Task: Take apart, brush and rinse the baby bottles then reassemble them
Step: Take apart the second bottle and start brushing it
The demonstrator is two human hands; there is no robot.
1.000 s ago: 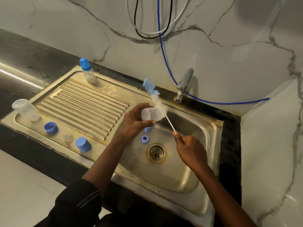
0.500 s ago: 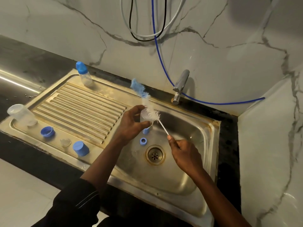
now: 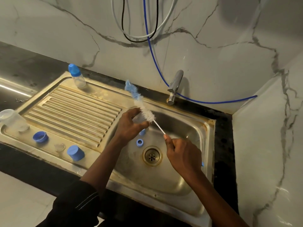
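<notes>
Over the steel sink basin point(image 3: 178, 177), my left hand point(image 3: 129, 126) grips a small clear bottle body point(image 3: 139, 119). My right hand point(image 3: 182, 154) pinches the thin white handle of a long bottle brush point(image 3: 141, 105), whose white and blue bristles lie across the bottle's top and point up and left. A blue ring point(image 3: 139, 142) and another blue part point(image 3: 142, 132) lie in the basin below my left hand. On the draining board sit an open clear bottle point(image 3: 12, 119), a blue collar point(image 3: 40, 137), a clear teat point(image 3: 59, 147) and a blue cap point(image 3: 75, 153). A capped bottle point(image 3: 77, 76) stands at the back.
A chrome tap point(image 3: 175, 86) stands behind the basin, with no water running. A blue hose point(image 3: 164, 79) and white and black cables hang on the marble wall. The drain point(image 3: 152, 156) sits mid-basin. A marble side wall closes off the right.
The brush has slid up and left across the bottle, so more bristle sticks out past it. Both hands stayed over the basin. The camera tilted slightly.
</notes>
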